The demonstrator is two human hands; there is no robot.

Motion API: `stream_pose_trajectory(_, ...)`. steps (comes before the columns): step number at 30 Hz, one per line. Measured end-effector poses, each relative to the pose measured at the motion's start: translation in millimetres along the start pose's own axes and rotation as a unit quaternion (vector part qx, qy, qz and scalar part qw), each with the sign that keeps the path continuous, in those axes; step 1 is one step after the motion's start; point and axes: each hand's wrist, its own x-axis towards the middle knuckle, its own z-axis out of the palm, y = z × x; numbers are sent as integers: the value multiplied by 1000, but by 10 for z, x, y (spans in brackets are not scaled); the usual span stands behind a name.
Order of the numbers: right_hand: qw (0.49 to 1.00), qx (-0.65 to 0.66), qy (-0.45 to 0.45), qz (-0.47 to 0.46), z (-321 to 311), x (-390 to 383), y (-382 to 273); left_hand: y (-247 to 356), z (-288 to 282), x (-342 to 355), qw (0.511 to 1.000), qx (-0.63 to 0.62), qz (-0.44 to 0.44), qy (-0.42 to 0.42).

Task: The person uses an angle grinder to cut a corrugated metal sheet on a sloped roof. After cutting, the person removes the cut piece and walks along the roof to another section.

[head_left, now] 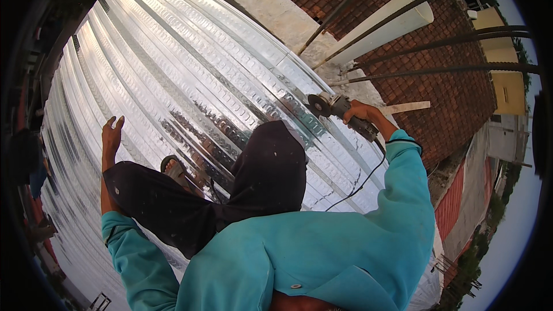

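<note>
My right hand (357,114) grips a dark angle grinder (364,128) with a cutting disc (318,105) facing the ribbed silver metal decking (144,52) near its right edge; a black cord (351,194) trails from the grinder across the sheet. Whether the disc touches the metal I cannot tell. On the left, my left hand (112,135) is open beside my bent knee, fingers apart and holding nothing, over the decking. I am crouched in dark trousers, with one sandaled foot (171,170) resting on the metal between my knees.
A concrete ledge (253,8) runs along the decking's upper right, with several bent rebars (443,68) rising from it beside white plastic pipes (409,23) and a wooden strip (409,105). Beyond lie a tiled roof (449,132), a red corrugated roof (448,207) and a yellow building (501,52).
</note>
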Motion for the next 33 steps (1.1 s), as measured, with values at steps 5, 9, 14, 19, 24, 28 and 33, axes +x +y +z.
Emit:
stream_pose_trajectory(5,1000,5,15,11,-6,105,-7,92,3,19,1000,-6,5,-1)
stream_pose_trajectory(9,1000,9,-17,18,-72,194,56,249,28,10,1000,-6,23,-5)
stream_pose_trajectory(14,1000,9,-16,8,-69,237,-46,15,-6,31,1000,-3,-4,-9)
stream_pose_trajectory(19,1000,5,-21,13,-76,240,-76,-49,18,81,1000,-3,2,-8)
stream_pose_trajectory(24,1000,15,-25,4,-86,246,-43,23,25,50,1000,-13,-10,-16)
stream_pose_trajectory(28,999,22,-27,2,-54,229,-140,21,-7,22,1000,-1,3,0)
stream_pose_trajectory(33,1000,9,-23,13,-84,278,-110,26,8,10,1000,1,7,4)
